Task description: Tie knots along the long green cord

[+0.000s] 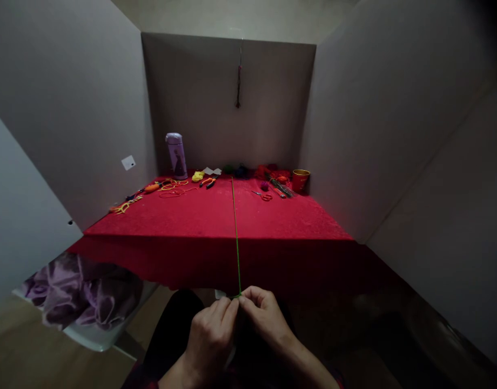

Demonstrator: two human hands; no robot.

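Note:
A green yarn strand (236, 232) runs straight from the back of the red-covered table over its front edge to my hands, above my lap. My left hand (214, 329) is closed, its thumb and fingers pinching the near end of the yarn. Close beside it on the right, my right hand (264, 316) pinches the same strand between thumb and forefinger. The fingertips of both hands almost touch. Just behind the fingers a small white piece (220, 294) shows in part; I cannot make out what it is.
On the red cloth (192, 216) lie scissors (264, 196), pliers (208, 182), yellow yarn (198, 176) and orange cords (173, 189). A purple bottle (176, 156) stands back left, a red cup (300, 181) back right. Grey panels enclose the table. Purple fabric (82, 292) covers a stool at left.

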